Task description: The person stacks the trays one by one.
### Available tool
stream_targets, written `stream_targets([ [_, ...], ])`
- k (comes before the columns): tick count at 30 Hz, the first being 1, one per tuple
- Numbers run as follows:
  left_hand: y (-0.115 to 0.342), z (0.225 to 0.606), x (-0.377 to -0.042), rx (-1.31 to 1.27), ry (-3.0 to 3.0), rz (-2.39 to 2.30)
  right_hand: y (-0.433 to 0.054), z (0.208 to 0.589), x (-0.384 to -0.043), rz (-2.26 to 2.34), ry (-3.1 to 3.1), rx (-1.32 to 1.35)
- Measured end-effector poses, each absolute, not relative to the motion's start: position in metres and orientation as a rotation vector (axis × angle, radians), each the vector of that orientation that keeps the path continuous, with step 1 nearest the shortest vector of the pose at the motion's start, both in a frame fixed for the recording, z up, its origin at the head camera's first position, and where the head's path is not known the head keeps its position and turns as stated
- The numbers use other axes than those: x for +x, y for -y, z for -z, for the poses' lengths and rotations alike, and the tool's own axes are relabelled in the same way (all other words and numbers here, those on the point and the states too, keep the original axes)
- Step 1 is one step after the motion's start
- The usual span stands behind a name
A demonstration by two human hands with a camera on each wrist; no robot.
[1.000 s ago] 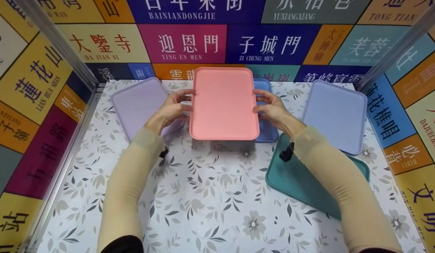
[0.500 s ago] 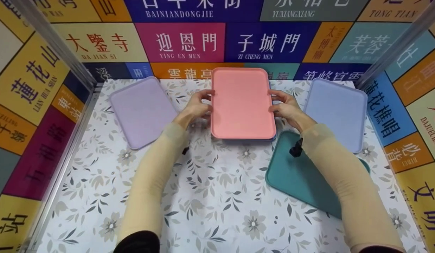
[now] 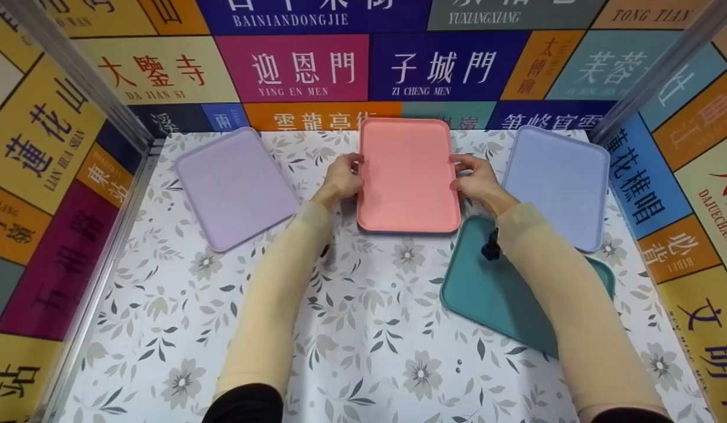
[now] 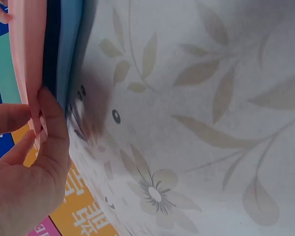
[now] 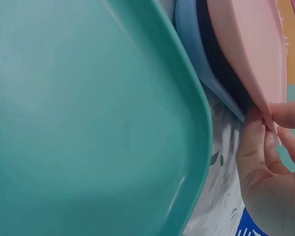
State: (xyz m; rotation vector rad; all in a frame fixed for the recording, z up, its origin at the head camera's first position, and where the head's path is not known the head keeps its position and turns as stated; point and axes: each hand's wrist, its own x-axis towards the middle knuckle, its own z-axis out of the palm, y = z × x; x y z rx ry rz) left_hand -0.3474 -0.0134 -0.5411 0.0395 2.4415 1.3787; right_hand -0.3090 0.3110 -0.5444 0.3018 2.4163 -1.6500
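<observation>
The right long rim of the pink tray (image 3: 407,176) is pinched between thumb and fingers of the right hand (image 3: 478,179), the left long rim by those of the left hand (image 3: 342,178). The tray is held level over the blue tray (image 4: 70,39); whether they touch cannot be told. Its long axis is pointed straight from the person toward the back wall (image 3: 304,67). It is judged light, stiff, smooth and hardly fragile, best gripped at mid-rim on both sides.
</observation>
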Motion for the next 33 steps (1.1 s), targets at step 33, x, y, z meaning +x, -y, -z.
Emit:
stream_targets([
  [33,-0.006,0.527,-0.323,0.045,-2.666,-0.949,-0.312,0.537,-0.288,1.382,-2.571,0.208],
])
